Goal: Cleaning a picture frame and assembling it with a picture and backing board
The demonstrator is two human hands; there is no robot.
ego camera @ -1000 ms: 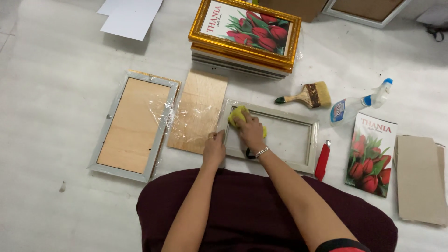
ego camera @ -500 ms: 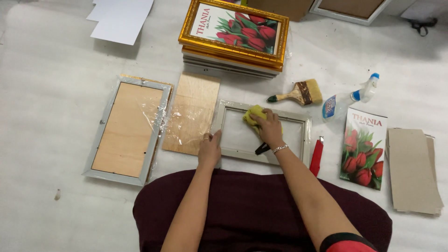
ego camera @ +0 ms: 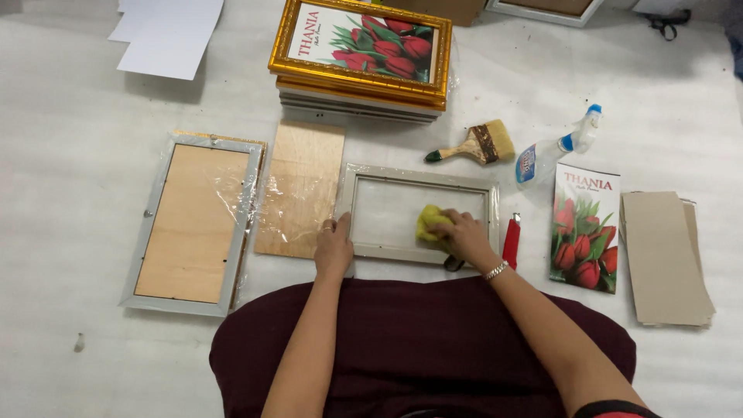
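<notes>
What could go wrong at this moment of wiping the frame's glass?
The right hand presses a yellow cloth on the glass inside the grey frame; hard pressure might crack it. Only the left hand steadies the frame's corner, so it may slide. The red cutter lies close to the right wrist.

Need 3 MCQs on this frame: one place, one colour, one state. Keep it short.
1. Where is the wood-handled paintbrush?
A. left of the plastic spray bottle
B. on the gold-framed stack
C. inside the grey frame

2. What colour is the cloth under the right hand?
A. blue
B. yellow
C. white

3. What is the left hand doing?
A. raised in the air
B. gripping the paintbrush
C. resting on the grey rectangular frame

Answers: 1 A, the brush lies just left of the bottle. 2 B, yellow shows beside the fingers. 3 C, it lies flat on the frame's left edge.
</notes>
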